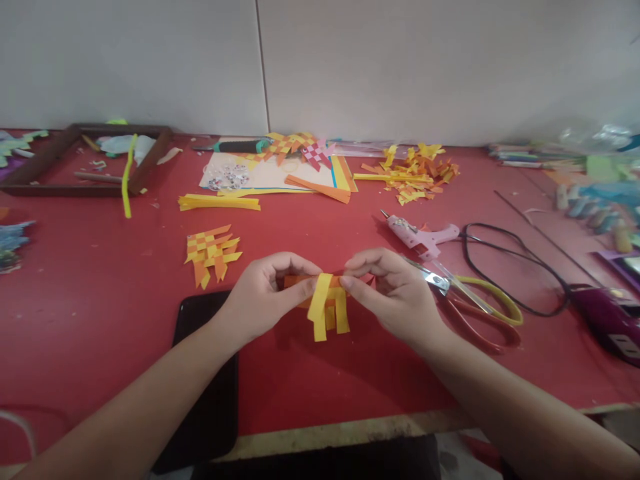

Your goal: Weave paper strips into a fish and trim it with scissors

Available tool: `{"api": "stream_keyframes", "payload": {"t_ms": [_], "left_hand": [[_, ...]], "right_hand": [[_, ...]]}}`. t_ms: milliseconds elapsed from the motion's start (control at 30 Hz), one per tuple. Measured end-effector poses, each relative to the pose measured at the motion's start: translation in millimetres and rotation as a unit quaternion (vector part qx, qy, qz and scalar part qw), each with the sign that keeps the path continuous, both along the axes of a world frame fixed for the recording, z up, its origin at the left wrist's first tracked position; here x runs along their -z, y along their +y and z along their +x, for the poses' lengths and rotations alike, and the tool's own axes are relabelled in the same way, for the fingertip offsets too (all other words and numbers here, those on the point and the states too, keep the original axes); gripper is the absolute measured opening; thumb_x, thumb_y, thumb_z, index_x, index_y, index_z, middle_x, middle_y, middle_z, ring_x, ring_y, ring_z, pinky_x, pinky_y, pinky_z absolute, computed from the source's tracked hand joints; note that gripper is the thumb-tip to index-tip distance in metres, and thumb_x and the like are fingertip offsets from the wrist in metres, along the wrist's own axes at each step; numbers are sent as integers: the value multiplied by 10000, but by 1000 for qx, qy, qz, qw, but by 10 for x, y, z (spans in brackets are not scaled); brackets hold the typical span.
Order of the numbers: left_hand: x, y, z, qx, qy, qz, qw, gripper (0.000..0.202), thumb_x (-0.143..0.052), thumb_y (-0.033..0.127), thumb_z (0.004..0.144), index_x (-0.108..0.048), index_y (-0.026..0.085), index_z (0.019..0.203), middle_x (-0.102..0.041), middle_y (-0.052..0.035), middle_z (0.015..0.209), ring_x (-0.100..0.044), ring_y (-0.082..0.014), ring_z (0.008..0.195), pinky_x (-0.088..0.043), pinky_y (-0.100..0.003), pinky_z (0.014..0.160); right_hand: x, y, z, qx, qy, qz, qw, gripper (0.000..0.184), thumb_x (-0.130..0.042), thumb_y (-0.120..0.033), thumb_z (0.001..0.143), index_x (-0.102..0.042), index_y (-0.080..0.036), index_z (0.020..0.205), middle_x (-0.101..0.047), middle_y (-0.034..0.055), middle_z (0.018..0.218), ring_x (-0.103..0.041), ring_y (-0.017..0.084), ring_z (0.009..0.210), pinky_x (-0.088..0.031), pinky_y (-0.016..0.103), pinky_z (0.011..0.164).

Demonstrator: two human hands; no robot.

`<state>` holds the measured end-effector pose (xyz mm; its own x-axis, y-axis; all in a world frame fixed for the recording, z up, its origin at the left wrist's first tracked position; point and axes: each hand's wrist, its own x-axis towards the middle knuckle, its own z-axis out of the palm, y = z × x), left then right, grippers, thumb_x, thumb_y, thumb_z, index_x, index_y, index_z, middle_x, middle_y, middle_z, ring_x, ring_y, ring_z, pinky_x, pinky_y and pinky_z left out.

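Between my two hands is a small weave of orange and yellow paper strips (323, 298), raised over the red table (300, 387). My left hand (267, 287) pinches its left side, thumb in front and fingers behind. On the right, my right hand (387, 283) pinches the orange strip near its top edge. Yellow strip ends hang down between the hands. A finished-looking woven paper fish (210, 252) in orange and yellow lies left of my left hand. Close to my right hand are scissors (440, 283) with red and yellow handles, partly hidden by it.
A pink glue gun (423, 235) with a black cord lies at right. Yellow strips (220, 202), orange strips (320, 189) and paper scraps (420, 173) lie behind. A black phone-like slab (207, 400) sits under my left forearm. A brown frame (60, 191) stands back left.
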<state>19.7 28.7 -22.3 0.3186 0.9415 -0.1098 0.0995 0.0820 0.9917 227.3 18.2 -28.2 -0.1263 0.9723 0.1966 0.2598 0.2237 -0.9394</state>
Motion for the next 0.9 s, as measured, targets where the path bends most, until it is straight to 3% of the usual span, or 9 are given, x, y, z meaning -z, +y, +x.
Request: {"api": "stream_keyframes", "payload": {"t_ms": [133,300,533,667,733,900], "left_hand": [[21,2,-7,-5,6,0,1000,230,-715,413,832,-724,200,919,-729,-27,916,-636,-135,788,-489,-230,706],[23,0,-4,0,-1,-2,1000,226,-733,394,820,-722,199,934,-737,-25,932,-661,-138,820,-504,-224,725],[12,0,-4,-26,-4,-30,999,315,-766,401,785,-697,203,1020,-734,-30,917,-673,-136,790,-525,-217,696],[18,6,-2,-43,-16,-29,999,264,-772,374,776,-699,195,957,-726,-28,935,-671,-126,773,-533,-213,687],[17,9,3,-43,-13,-31,999,253,-768,364,778,-698,190,947,-726,-28,914,-673,-130,768,-539,-222,691],[2,12,24,-22,-5,-39,999,230,-762,344,770,-692,180,916,-725,-28,883,-671,-133,757,-536,-219,673]], "right_hand": [[-13,-8,-2,6,-16,-15,1000,124,-695,-287,823,-633,-213,901,-702,18,796,-678,139,722,-516,238,580],[-12,-5,7,-17,-3,-12,1000,155,-692,-282,835,-609,-220,949,-700,7,814,-674,134,764,-535,257,677],[0,-4,3,2,-5,0,1000,124,-700,-270,829,-611,-220,901,-687,5,807,-669,135,761,-532,254,657],[-11,-7,0,21,-40,-10,999,113,-674,-307,847,-613,-221,884,-685,13,800,-660,148,744,-506,266,607],[-20,-3,1,27,-85,14,996,89,-651,-302,860,-617,-225,889,-687,27,835,-656,171,794,-512,307,665],[-55,15,9,-3,-202,170,964,153,-703,-286,812,-639,-253,947,-687,44,946,-596,243,973,-450,449,901]]}}
